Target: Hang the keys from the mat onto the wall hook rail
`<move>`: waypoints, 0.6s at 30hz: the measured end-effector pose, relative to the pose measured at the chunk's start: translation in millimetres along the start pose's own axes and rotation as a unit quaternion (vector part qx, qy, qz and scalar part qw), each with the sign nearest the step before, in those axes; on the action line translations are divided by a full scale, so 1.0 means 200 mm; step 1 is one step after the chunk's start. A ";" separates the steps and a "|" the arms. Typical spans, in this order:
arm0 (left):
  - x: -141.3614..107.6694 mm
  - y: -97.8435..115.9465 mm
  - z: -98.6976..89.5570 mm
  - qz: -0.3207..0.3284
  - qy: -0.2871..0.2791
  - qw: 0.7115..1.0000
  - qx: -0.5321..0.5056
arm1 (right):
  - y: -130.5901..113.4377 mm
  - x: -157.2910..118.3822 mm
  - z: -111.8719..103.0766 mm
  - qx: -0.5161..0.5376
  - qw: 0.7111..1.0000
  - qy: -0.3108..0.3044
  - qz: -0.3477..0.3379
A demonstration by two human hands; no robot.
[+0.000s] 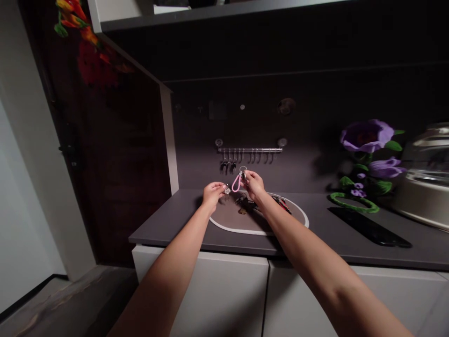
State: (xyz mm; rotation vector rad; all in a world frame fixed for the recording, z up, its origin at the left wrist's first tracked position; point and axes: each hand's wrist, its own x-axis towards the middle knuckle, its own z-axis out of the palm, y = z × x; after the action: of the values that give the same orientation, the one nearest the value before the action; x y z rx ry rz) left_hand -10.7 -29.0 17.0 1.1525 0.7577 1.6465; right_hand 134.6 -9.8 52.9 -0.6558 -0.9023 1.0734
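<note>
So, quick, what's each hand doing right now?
Left hand: closed, pinching a small shiny item, too unclear to name.
Right hand: closed, holding a key ring with a pink loop.

The left hand [212, 193] is bare, with slender fingers [218, 185], and its wrist [208, 207] is bare too. Behind that wrist, the left forearm [178, 260] widens smoothly away from the hand, uncovered as far as it shows. The right hand [256, 183] is likewise bare; behind it the right forearm [301, 234] thickens gradually, also uncovered, with a shallow crease [337, 291] well back from the hand.
</note>
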 end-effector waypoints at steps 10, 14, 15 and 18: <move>-0.02 -0.01 0.02 -0.055 0.005 0.998 -0.027 | -0.06 0.17 0.03 -0.053 0.998 0.009 -0.011; -0.02 -0.01 0.01 -0.067 0.009 0.997 -0.027 | -0.08 0.24 0.07 -0.054 0.998 0.031 0.000; -0.01 -0.01 0.01 -0.070 0.010 0.997 -0.028 | -0.08 0.26 0.09 -0.053 0.998 0.034 0.005; -0.01 -0.02 0.01 -0.077 0.014 0.996 -0.031 | -0.08 0.30 0.11 -0.048 0.998 0.029 0.010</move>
State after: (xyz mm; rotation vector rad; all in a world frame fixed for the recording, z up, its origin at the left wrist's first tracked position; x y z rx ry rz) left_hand -7.7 -29.6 14.2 1.0035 0.7873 1.5490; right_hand 133.5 40.7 94.3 -0.7733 -0.9031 1.0286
